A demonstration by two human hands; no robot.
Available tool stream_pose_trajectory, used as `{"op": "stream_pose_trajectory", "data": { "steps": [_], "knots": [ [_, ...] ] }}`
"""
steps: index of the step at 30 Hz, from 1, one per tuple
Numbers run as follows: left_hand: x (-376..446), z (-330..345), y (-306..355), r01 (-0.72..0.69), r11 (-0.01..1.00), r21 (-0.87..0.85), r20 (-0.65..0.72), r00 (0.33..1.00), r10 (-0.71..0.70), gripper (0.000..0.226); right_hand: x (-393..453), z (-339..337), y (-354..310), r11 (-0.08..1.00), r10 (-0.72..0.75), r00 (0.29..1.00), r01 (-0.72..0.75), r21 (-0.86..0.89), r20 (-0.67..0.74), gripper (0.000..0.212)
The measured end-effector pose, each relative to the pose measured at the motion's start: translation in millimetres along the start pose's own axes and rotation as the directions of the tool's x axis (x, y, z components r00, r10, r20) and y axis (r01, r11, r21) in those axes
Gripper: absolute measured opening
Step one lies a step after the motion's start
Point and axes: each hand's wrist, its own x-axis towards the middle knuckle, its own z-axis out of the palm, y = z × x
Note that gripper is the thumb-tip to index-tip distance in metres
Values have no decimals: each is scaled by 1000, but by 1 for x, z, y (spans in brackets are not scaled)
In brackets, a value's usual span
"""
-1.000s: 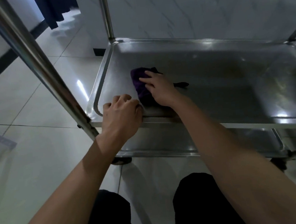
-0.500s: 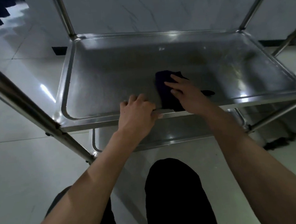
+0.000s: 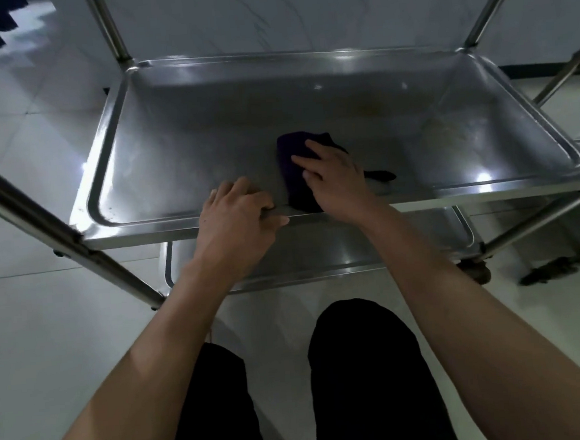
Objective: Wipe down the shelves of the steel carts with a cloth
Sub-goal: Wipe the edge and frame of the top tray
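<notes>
Flat-fingered, the right hand (image 3: pixel 335 179) presses one dark cloth (image 3: pixel 295 171) onto the upper shelf (image 3: pixel 207 136) near its front rim, where the left hand (image 3: pixel 237 220) grips. Bare steel spreads left, right and behind the cloth. Two shelves show; the lower shelf (image 3: pixel 318 255) sits beneath.

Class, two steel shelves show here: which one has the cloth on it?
The upper shelf: the dark cloth lies on it under the right hand. The lower shelf shows none.
</notes>
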Motion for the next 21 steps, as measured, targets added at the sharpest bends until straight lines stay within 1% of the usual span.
{"op": "stream_pose_trajectory", "data": {
  "steps": [4,8,10,12,17,21],
  "knots": [
    [-9,-7,-20,31,999,13,-20,999,-30,36,0,12,-19,1000,-7,1000,8,-11,27,44],
    [-15,-18,-33,80,996,33,-39,996,-79,42,-5,19,-39,997,-37,999,39,-59,35,54],
    [-16,-23,-35,105,993,58,-55,993,-102,40,-7,20,-45,996,-50,998,52,-72,36,54],
    [-15,-25,-33,107,990,91,-71,992,-100,32,-8,18,-46,995,-59,997,62,-73,51,54],
    [-6,-24,-6,112,985,132,-61,993,-105,23,-15,6,-25,994,-71,996,75,-83,45,53],
    [6,-8,38,61,993,99,-1,998,-62,27,-21,-8,8,997,-39,999,41,-71,17,52]
  ]
}}
